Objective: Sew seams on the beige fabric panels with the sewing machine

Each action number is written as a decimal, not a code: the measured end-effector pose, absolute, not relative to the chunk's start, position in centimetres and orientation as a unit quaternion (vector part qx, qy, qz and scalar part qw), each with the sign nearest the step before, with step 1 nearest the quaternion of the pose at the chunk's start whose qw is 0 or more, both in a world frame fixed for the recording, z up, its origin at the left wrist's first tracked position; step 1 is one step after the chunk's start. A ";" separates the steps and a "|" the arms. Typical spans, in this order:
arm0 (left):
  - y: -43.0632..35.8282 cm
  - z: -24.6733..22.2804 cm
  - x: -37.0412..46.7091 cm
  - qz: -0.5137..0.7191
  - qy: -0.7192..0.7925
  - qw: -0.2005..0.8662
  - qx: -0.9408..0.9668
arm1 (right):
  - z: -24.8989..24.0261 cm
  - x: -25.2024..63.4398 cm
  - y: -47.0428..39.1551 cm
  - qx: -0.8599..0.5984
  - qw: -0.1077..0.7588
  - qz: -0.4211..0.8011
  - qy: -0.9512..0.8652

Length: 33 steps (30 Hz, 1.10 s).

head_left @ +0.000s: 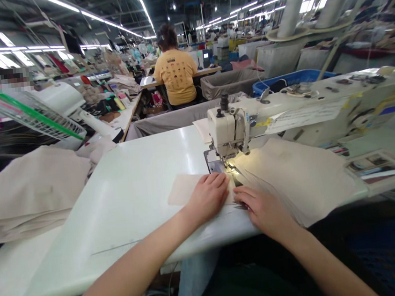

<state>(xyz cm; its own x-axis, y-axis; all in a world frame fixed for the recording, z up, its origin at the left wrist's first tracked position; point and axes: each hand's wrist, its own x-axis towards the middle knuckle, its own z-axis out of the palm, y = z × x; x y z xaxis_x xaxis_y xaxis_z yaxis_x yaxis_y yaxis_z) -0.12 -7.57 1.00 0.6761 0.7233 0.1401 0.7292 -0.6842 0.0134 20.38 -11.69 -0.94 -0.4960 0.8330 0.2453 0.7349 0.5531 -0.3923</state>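
Note:
A small cream fabric piece (pixel 180 190) lies on the pale table in front of the sewing machine (pixel 229 128). On its right part, close to the lit needle area, rests my left hand (pixel 211 192), fingers together and bent over the cloth. My right hand (pixel 256 203) is just right of it, its fingers closed round a dark metal tool (pixel 241 206) whose tip shows; thin scissors or snips, it seems. Large cream fabric panels (pixel 292 175) lie right of the needle, beside my right hand. The cloth under my fingertips is partly hidden.
A stack of cream fabric (pixel 32 189) sits at the left beside a white fan (pixel 60 99). Thread cones (pixel 289 16) stand behind the machine. A person in a yellow shirt (pixel 176 75) sits ahead. At the right is a parts tray (pixel 379 164).

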 end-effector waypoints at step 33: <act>-4.7 1.0 0.4 -0.071 -0.435 0.024 -0.897 | -0.9 19.5 -9.1 -0.503 0.219 0.109 -0.829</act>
